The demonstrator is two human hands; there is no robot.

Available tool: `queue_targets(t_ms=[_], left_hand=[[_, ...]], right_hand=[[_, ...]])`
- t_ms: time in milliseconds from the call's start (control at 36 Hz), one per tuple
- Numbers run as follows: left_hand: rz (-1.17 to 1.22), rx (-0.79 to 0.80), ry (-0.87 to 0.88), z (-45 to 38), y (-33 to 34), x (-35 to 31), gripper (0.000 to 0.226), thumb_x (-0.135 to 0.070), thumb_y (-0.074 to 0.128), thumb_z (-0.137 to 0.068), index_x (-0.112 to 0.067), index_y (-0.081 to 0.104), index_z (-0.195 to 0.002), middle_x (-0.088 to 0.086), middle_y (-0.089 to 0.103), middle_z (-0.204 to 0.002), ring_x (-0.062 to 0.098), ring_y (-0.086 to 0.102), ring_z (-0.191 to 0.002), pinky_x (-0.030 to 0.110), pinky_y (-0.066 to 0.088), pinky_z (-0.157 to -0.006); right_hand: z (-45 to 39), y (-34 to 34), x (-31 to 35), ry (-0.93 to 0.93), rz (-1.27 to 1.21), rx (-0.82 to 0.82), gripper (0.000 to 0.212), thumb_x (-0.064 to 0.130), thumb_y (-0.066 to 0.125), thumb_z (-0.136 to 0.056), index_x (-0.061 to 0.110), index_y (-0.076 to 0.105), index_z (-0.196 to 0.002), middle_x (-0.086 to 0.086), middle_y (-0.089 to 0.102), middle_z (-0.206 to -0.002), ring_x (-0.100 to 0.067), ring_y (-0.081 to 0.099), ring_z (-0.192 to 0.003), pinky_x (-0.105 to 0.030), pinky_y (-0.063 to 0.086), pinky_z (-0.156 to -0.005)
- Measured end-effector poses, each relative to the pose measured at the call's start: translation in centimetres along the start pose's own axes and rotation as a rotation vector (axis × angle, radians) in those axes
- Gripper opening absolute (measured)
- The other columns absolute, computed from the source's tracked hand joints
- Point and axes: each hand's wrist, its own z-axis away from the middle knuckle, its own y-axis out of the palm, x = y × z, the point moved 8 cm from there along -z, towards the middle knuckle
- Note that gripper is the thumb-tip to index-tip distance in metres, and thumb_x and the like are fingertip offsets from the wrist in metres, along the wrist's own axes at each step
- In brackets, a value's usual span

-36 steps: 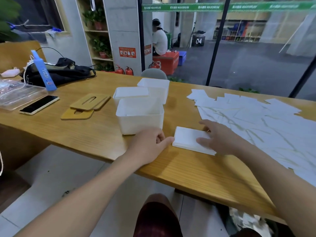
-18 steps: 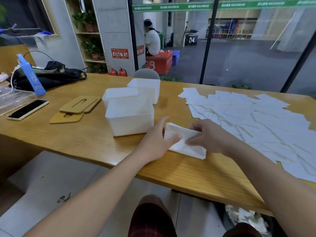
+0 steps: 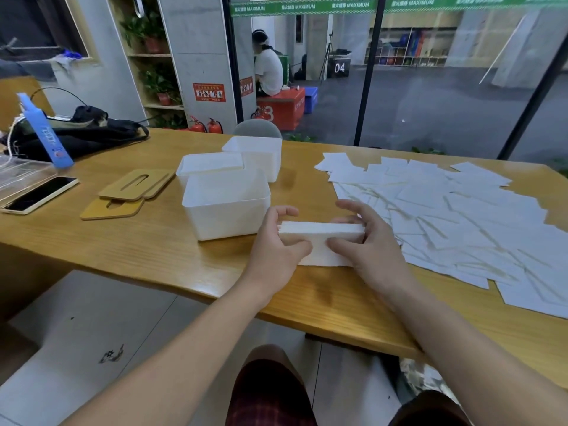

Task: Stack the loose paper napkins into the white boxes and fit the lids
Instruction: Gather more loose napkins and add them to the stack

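Nearest the camera, both hands hold a stack of napkins [image 3: 322, 233] on edge at the front of the wooden table [image 3: 147, 250]. The stack is a thick white block, its layered edges showing at the left end, its lower edge meeting the tabletop. The left hand [image 3: 276, 244] clasps the left end, thumb curled across the near face and fingers wrapped behind the top. The right hand [image 3: 365, 241] grips the right end in the same way, thumb pressed on the near face and fingers arched over the far side.

Just to the left of the stack, almost touching the left hand, stands the nearest white box [image 3: 226, 206], open-topped and rectangular. Behind it a second white box [image 3: 210, 166] carries a sheet-like white layer at its rim, and a third white box [image 3: 253, 155] stands further back, beside it.

To the right, loose napkins [image 3: 445, 213] lie spread and overlapping across much of the table, reaching its far edge.

Left of the boxes lie two wooden lids [image 3: 129, 192], slotted and partly overlapping. Further left are a phone [image 3: 40, 195], face up, a clear plastic tray [image 3: 21, 173] and a blue bottle [image 3: 43, 130]. A black bag [image 3: 83, 133] sits at the table's far left. Beyond a glass wall, a seated person [image 3: 267, 69] faces away.
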Motion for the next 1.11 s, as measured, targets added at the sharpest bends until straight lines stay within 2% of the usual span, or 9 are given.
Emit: queue_targets(t_ms=[56,250,333,444,528,722,861,972,1111], left_hand=[[0.005,-0.013,0.024,0.1,0.2,-0.7,0.06,-0.014,0.078,-0.087,-0.05,0.056,-0.13,-0.042,0.061,-0.115,-0.004,0.065,-0.089,0.013,0.052,-0.077],[0.009,-0.063,-0.038,0.9,-0.3,-0.6,0.076,-0.016,0.076,-0.082,-0.054,0.049,-0.142,-0.022,0.052,-0.144,0.01,0.044,-0.144,0.039,0.045,-0.117],[0.014,-0.067,-0.012,1.3,0.0,-1.2,0.078,-0.023,0.072,-0.075,-0.057,0.048,-0.141,-0.026,0.049,-0.144,-0.005,0.039,-0.14,0.027,0.042,-0.112],[0.067,-0.076,-0.002,1.4,-0.2,-1.2,0.081,-0.017,0.071,-0.079,-0.057,0.044,-0.145,-0.002,0.058,-0.142,0.027,0.056,-0.137,0.048,0.054,-0.11],[0.007,-0.062,0.022,1.6,-0.7,-1.1,0.084,-0.024,0.071,-0.079,-0.056,0.039,-0.15,-0.007,0.061,-0.128,0.009,0.066,-0.112,0.034,0.058,-0.094],[-0.085,-0.014,-0.006,1.3,-0.7,-0.7,0.078,-0.022,0.071,-0.09,-0.064,0.037,-0.146,-0.024,0.05,-0.132,0.01,0.054,-0.129,0.039,0.049,-0.11],[-0.092,0.001,0.045,0.9,-1.8,-1.2,0.074,-0.023,0.077,-0.097,-0.062,0.039,-0.148,0.022,0.066,-0.116,0.038,0.066,-0.103,0.052,0.06,-0.098],[-0.078,0.115,0.052,1.1,-3.0,-1.9,0.078,-0.03,0.079,-0.101,-0.058,0.031,-0.157,-0.006,0.08,-0.118,0.019,0.079,-0.103,0.039,0.066,-0.09],[-0.034,0.123,0.046,1.4,-5.2,-3.0,0.062,-0.016,0.08,-0.098,-0.043,0.042,-0.139,0.005,0.082,-0.113,0.03,0.081,-0.096,0.04,0.067,-0.069]], right_hand=[[-0.3,0.0,0.5,-0.012,-0.01,0.004,0.074,0.025,0.084,-0.076,0.055,0.059,-0.138,0.015,0.075,-0.118,-0.016,0.077,-0.099,-0.037,0.065,-0.084],[0.1,0.1,-1.6,0.092,-0.127,0.02,0.078,0.019,0.079,-0.075,0.052,0.056,-0.142,-0.003,0.076,-0.12,-0.032,0.075,-0.108,-0.052,0.063,-0.095],[0.3,0.7,-1.3,0.062,-0.13,0.039,0.076,0.015,0.075,-0.078,0.051,0.056,-0.142,0.004,0.078,-0.121,-0.025,0.075,-0.107,-0.043,0.063,-0.091],[0.1,0.9,-0.5,0.029,-0.102,0.032,0.076,0.015,0.071,-0.081,0.051,0.051,-0.145,0.008,0.077,-0.123,-0.016,0.073,-0.106,-0.04,0.06,-0.093],[0.3,0.5,-0.7,0.062,-0.078,0.025,0.077,0.018,0.073,-0.08,0.052,0.05,-0.145,0.009,0.076,-0.118,-0.013,0.073,-0.102,-0.043,0.06,-0.093],[0.5,0.0,-1.4,0.073,0.167,0.016,0.048,0.033,0.075,-0.092,0.057,0.055,-0.129,0.009,0.073,-0.101,-0.008,0.069,-0.08,-0.036,0.056,-0.073],[0.2,-1.1,-0.7,0.035,0.168,0.058,0.021,0.028,0.076,-0.098,0.039,0.07,-0.115,0.013,0.08,-0.109,-0.01,0.077,-0.097,-0.043,0.063,-0.086],[0.1,-1.5,-0.2,0.1,-0.078,0.111,0.03,0.025,0.083,-0.091,0.031,0.076,-0.12,-0.006,0.082,-0.112,-0.031,0.08,-0.104,-0.055,0.064,-0.09],[0.0,-0.9,0.3,0.166,-0.086,0.162,0.055,0.029,0.086,-0.094,0.033,0.055,-0.14,-0.008,0.082,-0.11,-0.029,0.081,-0.097,-0.049,0.066,-0.085]])
